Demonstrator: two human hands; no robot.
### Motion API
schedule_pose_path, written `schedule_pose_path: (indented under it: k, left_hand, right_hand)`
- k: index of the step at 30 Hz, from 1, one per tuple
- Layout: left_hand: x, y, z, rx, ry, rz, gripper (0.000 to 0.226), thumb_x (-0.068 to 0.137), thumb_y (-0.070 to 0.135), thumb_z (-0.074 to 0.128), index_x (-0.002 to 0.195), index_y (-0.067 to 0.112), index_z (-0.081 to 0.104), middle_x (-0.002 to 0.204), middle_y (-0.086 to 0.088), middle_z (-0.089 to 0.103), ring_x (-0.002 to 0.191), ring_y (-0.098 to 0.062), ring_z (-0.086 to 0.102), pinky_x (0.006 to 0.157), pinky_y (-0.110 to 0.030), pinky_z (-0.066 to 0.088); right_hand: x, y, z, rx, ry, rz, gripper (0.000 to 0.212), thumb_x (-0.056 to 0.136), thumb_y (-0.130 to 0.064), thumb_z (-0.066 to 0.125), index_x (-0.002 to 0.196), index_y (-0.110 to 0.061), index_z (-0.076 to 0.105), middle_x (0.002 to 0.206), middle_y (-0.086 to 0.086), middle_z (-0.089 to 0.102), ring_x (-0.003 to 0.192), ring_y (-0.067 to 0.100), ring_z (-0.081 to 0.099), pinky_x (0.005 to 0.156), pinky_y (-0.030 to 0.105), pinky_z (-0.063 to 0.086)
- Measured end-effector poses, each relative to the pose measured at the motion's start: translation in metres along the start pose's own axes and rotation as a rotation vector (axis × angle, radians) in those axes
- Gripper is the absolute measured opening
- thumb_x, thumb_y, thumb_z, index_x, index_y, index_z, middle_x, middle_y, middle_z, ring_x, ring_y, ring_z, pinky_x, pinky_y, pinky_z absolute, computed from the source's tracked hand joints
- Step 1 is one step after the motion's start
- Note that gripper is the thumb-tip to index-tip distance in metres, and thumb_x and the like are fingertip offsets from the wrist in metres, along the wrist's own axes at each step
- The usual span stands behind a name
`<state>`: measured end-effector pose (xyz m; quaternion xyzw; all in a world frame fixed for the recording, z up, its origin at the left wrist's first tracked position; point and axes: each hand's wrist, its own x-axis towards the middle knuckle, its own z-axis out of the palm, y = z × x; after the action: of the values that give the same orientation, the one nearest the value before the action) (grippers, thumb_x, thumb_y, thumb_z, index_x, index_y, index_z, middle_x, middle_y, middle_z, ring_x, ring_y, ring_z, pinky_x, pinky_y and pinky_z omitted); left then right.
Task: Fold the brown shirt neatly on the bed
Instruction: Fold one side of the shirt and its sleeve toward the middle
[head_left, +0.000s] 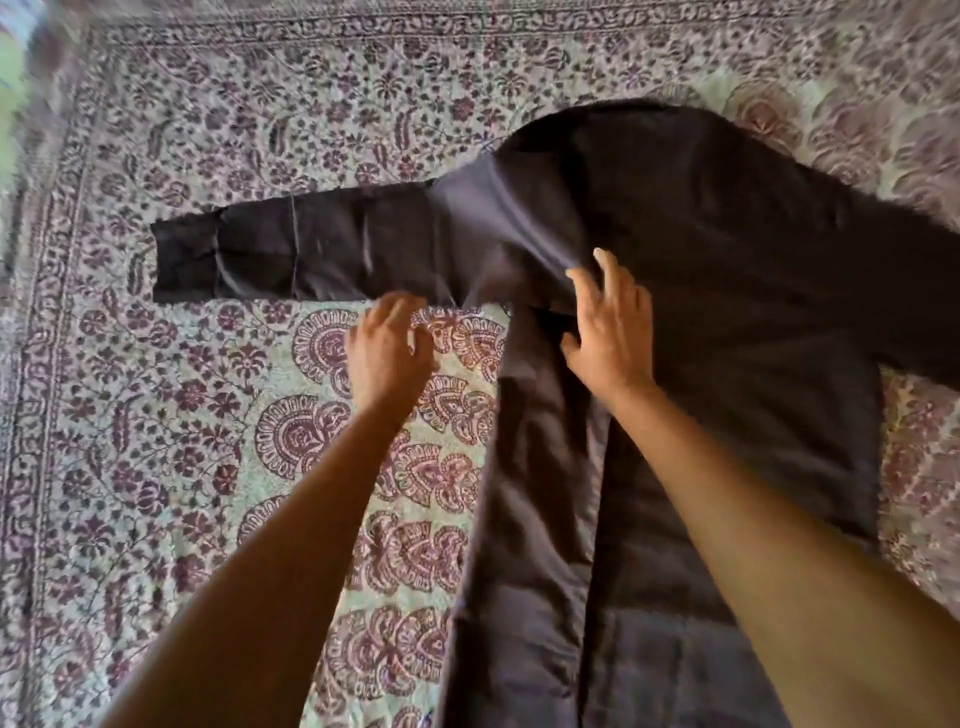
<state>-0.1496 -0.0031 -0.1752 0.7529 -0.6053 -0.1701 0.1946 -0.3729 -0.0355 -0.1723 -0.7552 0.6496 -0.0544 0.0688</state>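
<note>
The dark brown shirt lies spread on the bed, its left sleeve stretched flat toward the left and its body running down toward me. A long side panel of the shirt is folded inward, leaving a straight edge near the centre. My right hand rests flat on the cloth near the armpit, fingers spread. My left hand hovers over the bedspread just below the sleeve's base, fingers loosely curled, fingertips at the sleeve's lower edge. Whether it pinches cloth is blurred.
The bed is covered by a floral purple and pale green bedspread with a patterned border along the left and far edges. The shirt's right sleeve runs off the frame's right edge.
</note>
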Motion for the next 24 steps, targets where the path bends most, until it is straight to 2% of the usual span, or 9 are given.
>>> schedule_pose_path:
  k: [2,4,6,8,12,15,18,20,24]
  left_hand:
    - [0.033,-0.027,-0.013,-0.03,0.223,-0.422,0.043,0.085,0.018,0.051,0.128,0.021,0.051,0.142,-0.011,0.038,0.129,-0.03,0.037,0.104,-0.045,0.033]
    - [0.062,-0.047,-0.026,-0.102,0.238,-0.771,0.053,0.089,0.027,0.051,0.139,0.032,0.037,0.155,-0.016,0.012,0.141,-0.037,0.014,0.113,-0.05,0.019]
    - [0.084,-0.056,-0.035,-0.14,0.13,-0.955,0.06,0.09,0.037,0.052,0.144,0.04,0.024,0.156,-0.02,0.0,0.142,-0.04,0.003,0.113,-0.052,0.013]
    - [0.102,-0.066,-0.036,-0.185,0.149,-1.042,0.065,0.089,0.037,0.056,0.144,0.042,0.022,0.152,-0.024,0.012,0.139,-0.041,0.015,0.111,-0.049,0.018]
    - [0.122,-0.079,-0.043,-0.422,0.346,-0.844,0.043,0.083,0.009,0.054,0.123,0.022,0.059,0.124,-0.011,0.059,0.113,-0.027,0.057,0.099,-0.028,0.043]
    - [0.128,-0.052,-0.051,-0.553,0.373,-0.707,0.029,0.08,0.004,0.057,0.103,0.016,0.071,0.099,-0.006,0.069,0.093,-0.02,0.064,0.085,-0.027,0.053]
    - [0.123,0.02,-0.053,-0.699,0.215,-0.363,0.031,0.08,0.001,0.063,0.104,0.019,0.071,0.098,0.004,0.064,0.091,-0.01,0.061,0.077,-0.017,0.052]
    - [0.113,0.072,-0.048,-0.789,0.055,-0.12,0.032,0.08,0.0,0.064,0.106,0.017,0.07,0.096,0.008,0.065,0.09,-0.006,0.062,0.084,-0.02,0.052]
    - [0.078,0.172,-0.032,-1.032,-0.277,0.12,0.035,0.081,-0.01,0.056,0.112,0.002,0.065,0.103,-0.009,0.065,0.094,-0.022,0.057,0.089,-0.036,0.049]
  right_hand:
    - [0.011,0.0,0.008,0.0,0.02,-0.007,0.071,0.068,-0.011,0.071,0.133,-0.011,0.041,0.146,0.018,0.033,0.13,0.035,0.037,0.103,0.047,0.035]
    - [0.015,-0.003,0.017,-0.012,0.025,-0.011,0.068,0.074,-0.01,0.065,0.136,-0.011,0.038,0.149,0.017,0.028,0.136,0.033,0.031,0.108,0.048,0.029]
    - [0.015,-0.005,0.027,-0.013,0.015,0.025,0.065,0.079,-0.009,0.059,0.139,-0.011,0.035,0.152,0.015,0.022,0.139,0.03,0.026,0.111,0.048,0.024]
    - [0.014,-0.008,0.037,0.033,0.007,0.081,0.061,0.082,-0.01,0.055,0.14,-0.011,0.034,0.153,0.015,0.021,0.139,0.03,0.026,0.11,0.049,0.024]
    - [0.015,-0.01,0.042,0.149,-0.006,0.114,0.054,0.087,-0.016,0.05,0.139,-0.01,0.037,0.152,0.016,0.024,0.138,0.031,0.029,0.109,0.051,0.026]
    - [0.019,-0.008,0.037,0.323,-0.116,0.092,0.069,0.082,-0.023,0.053,0.145,-0.013,0.025,0.153,0.013,0.021,0.141,0.026,0.022,0.113,0.049,0.021]
    - [0.022,-0.006,0.012,0.766,-0.128,0.207,0.062,0.086,-0.03,0.047,0.143,-0.014,0.03,0.149,0.008,0.032,0.138,0.021,0.028,0.112,0.034,0.023]
    - [0.025,-0.007,-0.017,1.15,-0.13,0.412,0.049,0.094,-0.034,0.042,0.139,-0.019,0.036,0.139,0.005,0.045,0.133,0.018,0.038,0.106,0.025,0.026]
    - [0.026,0.007,-0.081,1.556,-0.116,0.554,0.057,0.094,-0.056,0.017,0.139,-0.026,0.034,0.13,0.008,0.054,0.115,0.02,0.054,0.111,0.034,0.028]
